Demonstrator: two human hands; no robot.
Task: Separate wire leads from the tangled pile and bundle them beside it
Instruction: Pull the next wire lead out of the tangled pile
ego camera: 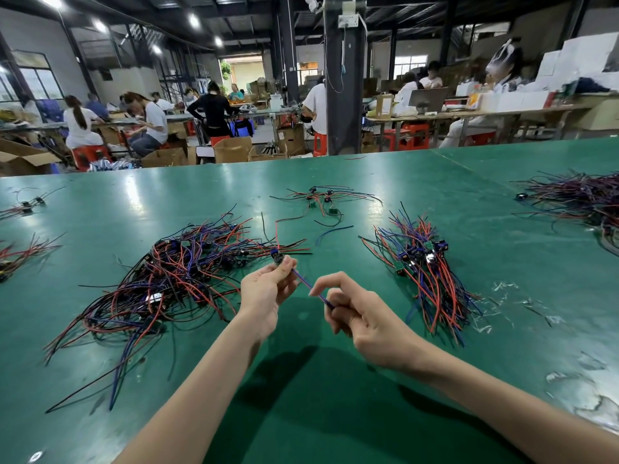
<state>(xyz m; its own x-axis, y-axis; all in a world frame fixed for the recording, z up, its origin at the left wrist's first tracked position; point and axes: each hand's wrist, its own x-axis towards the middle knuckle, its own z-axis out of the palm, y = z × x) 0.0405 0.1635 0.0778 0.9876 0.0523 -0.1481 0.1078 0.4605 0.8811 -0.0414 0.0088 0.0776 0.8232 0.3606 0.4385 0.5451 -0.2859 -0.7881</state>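
Observation:
A tangled pile (167,279) of red, blue and black wire leads with small connectors lies on the green table, left of centre. To the right lies a straighter bundle (425,272) of the same leads. My left hand (268,293) pinches a small connector board (277,256) between thumb and fingertips; red and black wires trail from it up and toward the pile. A blue wire (306,284) runs taut from that board to my right hand (355,313), which pinches it with curled fingers. Both hands hover above the table between pile and bundle.
A few loose leads (321,202) lie farther back at centre. Another large wire heap (579,199) sits at the far right, and small clusters (23,229) at the left edge. Tape scraps (522,306) mark the table's right side. People work at benches beyond the table edge.

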